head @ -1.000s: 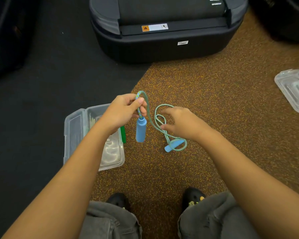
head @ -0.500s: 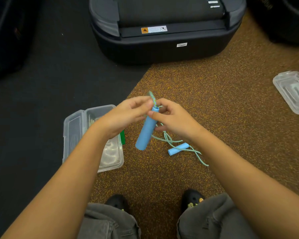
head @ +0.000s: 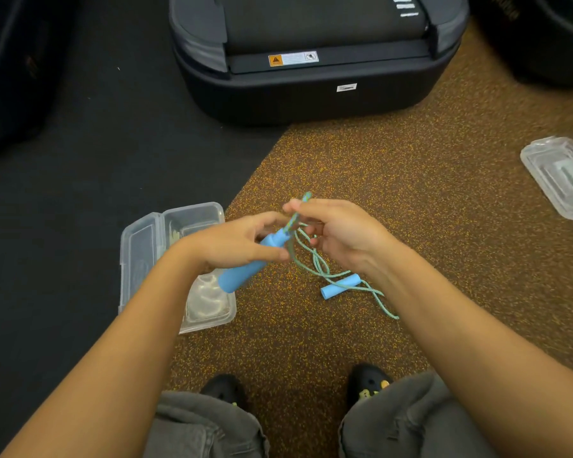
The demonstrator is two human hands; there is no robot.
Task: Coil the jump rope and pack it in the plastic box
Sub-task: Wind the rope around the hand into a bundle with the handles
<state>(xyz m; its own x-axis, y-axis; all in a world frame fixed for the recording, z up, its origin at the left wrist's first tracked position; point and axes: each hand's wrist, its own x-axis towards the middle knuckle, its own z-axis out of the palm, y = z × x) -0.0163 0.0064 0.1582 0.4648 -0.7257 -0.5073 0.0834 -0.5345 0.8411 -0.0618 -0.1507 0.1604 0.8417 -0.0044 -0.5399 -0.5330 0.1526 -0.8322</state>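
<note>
My left hand [head: 242, 242] grips one blue handle [head: 242, 272] of the jump rope, held tilted above the floor. My right hand [head: 341, 233] pinches the green-blue rope [head: 315, 262] just past that handle's top, with a short loop sticking up between the fingers. The rest of the rope trails down to the brown floor, where the second blue handle [head: 339, 285] lies. The clear plastic box [head: 139, 246] stands open on the floor to the left, partly hidden by my left forearm.
A large dark case [head: 311, 90] sits on the floor ahead. Another clear plastic box [head: 556, 173] lies at the right edge. My two black shoes [head: 368, 385] and grey trouser knees are at the bottom. Dark mat covers the left floor.
My left hand shifted from pinching the rope to gripping the blue handle. My right hand came up from the floor and took the rope at the handle's top. The second handle stayed on the floor.
</note>
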